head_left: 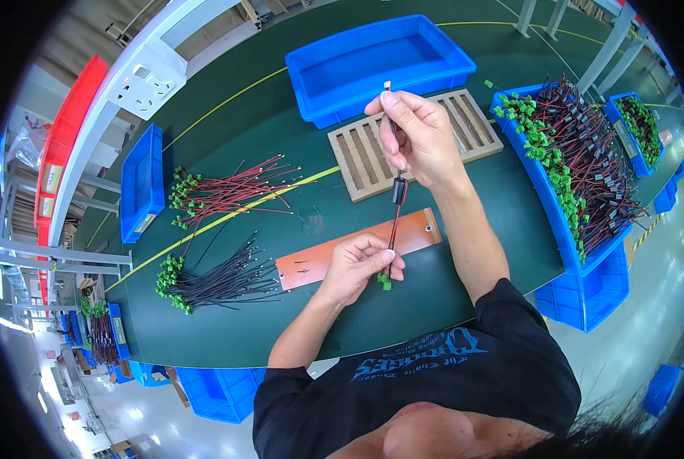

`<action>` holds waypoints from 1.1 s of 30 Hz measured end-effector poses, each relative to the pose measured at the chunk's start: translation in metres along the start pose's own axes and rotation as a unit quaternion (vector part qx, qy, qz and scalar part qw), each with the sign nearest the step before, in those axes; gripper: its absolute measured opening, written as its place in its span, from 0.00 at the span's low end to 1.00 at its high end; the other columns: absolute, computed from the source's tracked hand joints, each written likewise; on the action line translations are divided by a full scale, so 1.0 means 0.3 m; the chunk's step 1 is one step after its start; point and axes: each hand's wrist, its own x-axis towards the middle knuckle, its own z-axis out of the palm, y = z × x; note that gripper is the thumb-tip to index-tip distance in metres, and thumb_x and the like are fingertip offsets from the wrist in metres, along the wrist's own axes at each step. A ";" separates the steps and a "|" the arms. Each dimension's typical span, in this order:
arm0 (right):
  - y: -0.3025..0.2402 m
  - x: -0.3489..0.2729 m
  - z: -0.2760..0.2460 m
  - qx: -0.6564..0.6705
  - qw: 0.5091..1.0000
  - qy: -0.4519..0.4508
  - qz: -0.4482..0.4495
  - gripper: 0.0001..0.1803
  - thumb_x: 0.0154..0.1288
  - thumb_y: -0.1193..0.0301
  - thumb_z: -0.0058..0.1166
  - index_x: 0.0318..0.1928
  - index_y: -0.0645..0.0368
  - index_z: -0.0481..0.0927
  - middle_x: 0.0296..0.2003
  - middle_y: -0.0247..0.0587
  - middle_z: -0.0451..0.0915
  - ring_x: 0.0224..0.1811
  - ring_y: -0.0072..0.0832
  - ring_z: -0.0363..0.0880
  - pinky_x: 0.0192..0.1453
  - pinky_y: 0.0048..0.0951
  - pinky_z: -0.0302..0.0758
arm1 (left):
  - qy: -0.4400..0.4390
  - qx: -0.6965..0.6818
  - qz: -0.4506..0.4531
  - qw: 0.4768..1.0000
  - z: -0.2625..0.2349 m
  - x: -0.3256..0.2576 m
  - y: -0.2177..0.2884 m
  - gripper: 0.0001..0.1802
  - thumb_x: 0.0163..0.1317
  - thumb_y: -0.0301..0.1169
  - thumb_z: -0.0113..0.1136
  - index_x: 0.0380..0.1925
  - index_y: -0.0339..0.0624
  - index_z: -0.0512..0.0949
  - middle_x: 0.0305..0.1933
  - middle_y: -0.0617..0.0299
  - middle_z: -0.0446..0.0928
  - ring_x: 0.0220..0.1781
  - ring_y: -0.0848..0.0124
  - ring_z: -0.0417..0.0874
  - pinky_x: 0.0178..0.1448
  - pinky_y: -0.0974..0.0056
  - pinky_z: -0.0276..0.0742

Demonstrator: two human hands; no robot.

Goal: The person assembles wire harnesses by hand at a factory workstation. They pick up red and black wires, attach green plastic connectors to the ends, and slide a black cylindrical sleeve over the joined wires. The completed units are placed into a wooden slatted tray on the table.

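Between my two hands a red and black wire harness (398, 213) is stretched upright. My left hand (359, 265) is closed on its lower end, where a green connector (385, 281) sticks out below the fingers. Higher up, my right hand (420, 134) pinches the other end, and a small pale tip (388, 86) shows above the thumb. A black cylindrical part (399, 190) sits on the wires just under the right hand. Beneath the harness, an orange-brown strip board (334, 254) lies on the green table (227, 330).
Red wires (238, 183) and black wires (227, 274) with green connectors lie to the left. A slotted wooden rack (353, 164) and a blue tray (380, 65) are beyond my hands. A blue bin (545, 200) of harnesses stands right. A socket-bearing frame post (154, 76) rises left.
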 end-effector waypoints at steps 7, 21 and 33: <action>0.019 -0.003 0.003 -0.044 0.999 -0.019 0.009 0.19 0.82 0.59 0.51 0.44 0.64 0.84 0.17 0.32 0.75 0.13 0.15 0.68 0.16 0.17 0.61 | 0.074 0.145 0.030 0.986 0.035 -0.003 0.020 0.03 0.74 0.25 0.60 0.42 0.35 0.79 0.44 0.43 0.86 0.37 0.62 0.89 0.43 0.60 0.86; 0.023 0.005 0.006 0.007 1.000 0.000 0.017 0.18 0.83 0.59 0.50 0.45 0.64 0.83 0.19 0.25 0.68 0.18 0.12 0.62 0.22 0.17 0.59 | -0.013 -0.013 0.039 0.999 0.068 0.078 0.057 0.23 0.78 0.22 0.51 0.69 0.49 0.61 0.50 0.44 0.82 0.37 0.67 0.83 0.43 0.63 0.81; 0.032 -0.015 0.034 0.122 0.987 -0.051 0.093 0.15 0.84 0.62 0.47 0.50 0.61 0.79 0.22 0.19 0.59 0.18 0.08 0.51 0.19 0.16 0.46 | 0.050 0.462 0.272 0.843 0.081 0.174 0.125 0.03 0.71 0.20 0.57 0.38 0.32 0.79 0.40 0.53 0.75 0.42 0.60 0.79 0.48 0.59 0.75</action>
